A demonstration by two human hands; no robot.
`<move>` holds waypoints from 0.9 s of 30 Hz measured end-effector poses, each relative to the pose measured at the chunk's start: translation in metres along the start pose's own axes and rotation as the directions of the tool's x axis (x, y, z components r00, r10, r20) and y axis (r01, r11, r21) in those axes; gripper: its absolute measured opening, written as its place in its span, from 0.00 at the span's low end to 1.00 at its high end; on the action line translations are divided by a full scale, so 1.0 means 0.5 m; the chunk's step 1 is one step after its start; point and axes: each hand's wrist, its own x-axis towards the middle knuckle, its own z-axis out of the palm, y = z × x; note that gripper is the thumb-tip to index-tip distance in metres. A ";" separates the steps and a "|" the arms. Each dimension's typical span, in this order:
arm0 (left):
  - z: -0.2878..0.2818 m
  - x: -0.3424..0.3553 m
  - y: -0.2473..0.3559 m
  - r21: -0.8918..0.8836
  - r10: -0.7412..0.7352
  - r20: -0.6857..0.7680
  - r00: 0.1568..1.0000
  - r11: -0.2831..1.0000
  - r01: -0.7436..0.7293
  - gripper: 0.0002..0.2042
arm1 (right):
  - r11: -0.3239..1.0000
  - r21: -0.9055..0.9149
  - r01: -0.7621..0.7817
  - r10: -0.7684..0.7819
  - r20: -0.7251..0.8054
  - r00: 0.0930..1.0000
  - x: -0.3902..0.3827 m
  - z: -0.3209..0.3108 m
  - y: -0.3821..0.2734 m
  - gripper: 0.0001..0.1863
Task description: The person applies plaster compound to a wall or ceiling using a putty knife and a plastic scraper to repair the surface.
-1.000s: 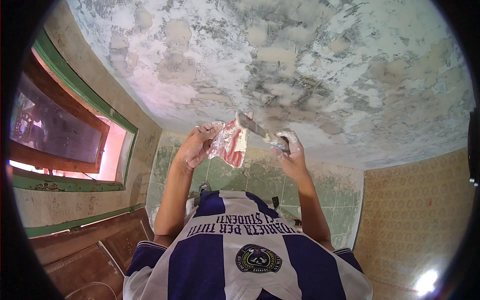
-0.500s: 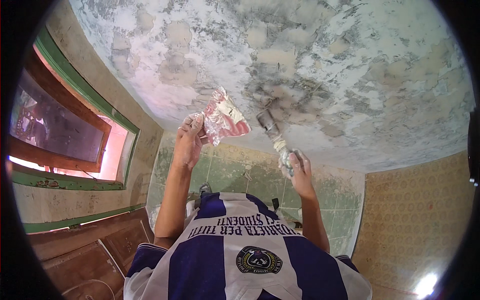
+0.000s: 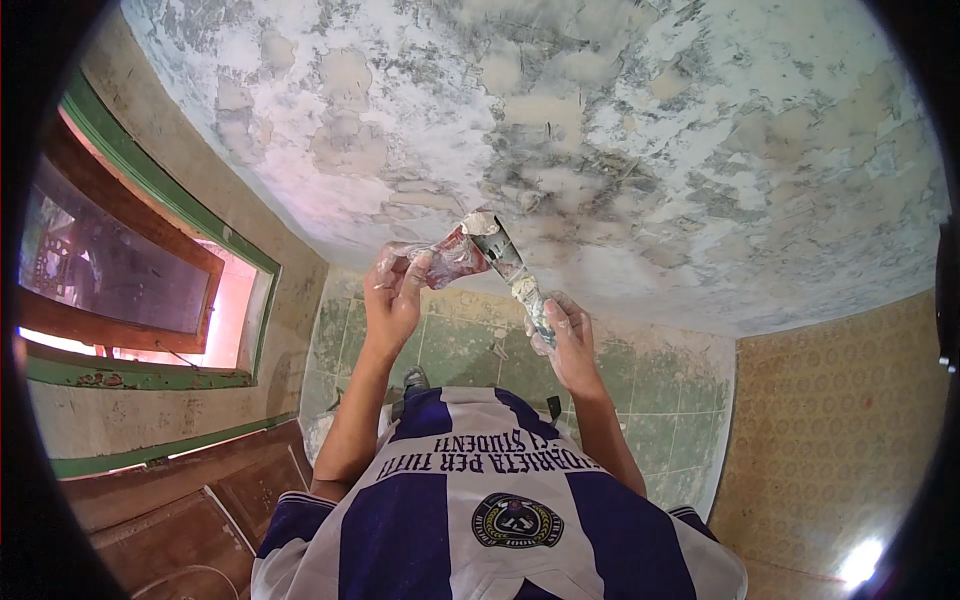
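Putty knife (image 3: 503, 262) back at board (image 3: 450, 258), off ceiling (image 3: 560, 130).

Single head-worn fisheye view, tilted upward at the peeling ceiling (image 3: 560, 130) close above. Both raised hands sit near centre; the wearer's striped shirt (image 3: 480, 520) fills the lower edge.

The left hand (image 3: 392, 298) holds a crumpled red and white bag (image 3: 452, 256) up near the ceiling (image 3: 560, 120). The right hand (image 3: 568, 342) grips a putty knife (image 3: 510, 265), and its blade touches the bag. The ceiling is patchy, grey and white. A green window frame (image 3: 150, 190) is on the left.
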 end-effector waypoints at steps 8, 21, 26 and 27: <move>-0.028 0.035 0.051 -0.333 -0.369 0.020 0.929 0.874 0.354 0.05 | 0.981 0.050 0.186 -0.191 0.129 0.973 0.018 -0.030 -0.032 0.11; -0.072 0.041 0.026 -0.522 -0.562 0.186 0.806 0.638 0.566 0.05 | 0.899 -0.394 0.189 -0.125 0.183 0.975 0.091 -0.116 -0.049 0.22; -0.092 0.062 0.067 -0.330 -0.440 0.105 0.892 0.830 0.449 0.05 | 0.858 -0.449 0.248 -0.210 0.134 0.969 0.057 -0.157 -0.023 0.18; -0.093 0.059 0.072 -0.322 -0.420 0.079 0.904 0.848 0.422 0.06 | 0.859 -0.448 0.249 -0.210 0.135 0.968 0.045 -0.151 -0.009 0.18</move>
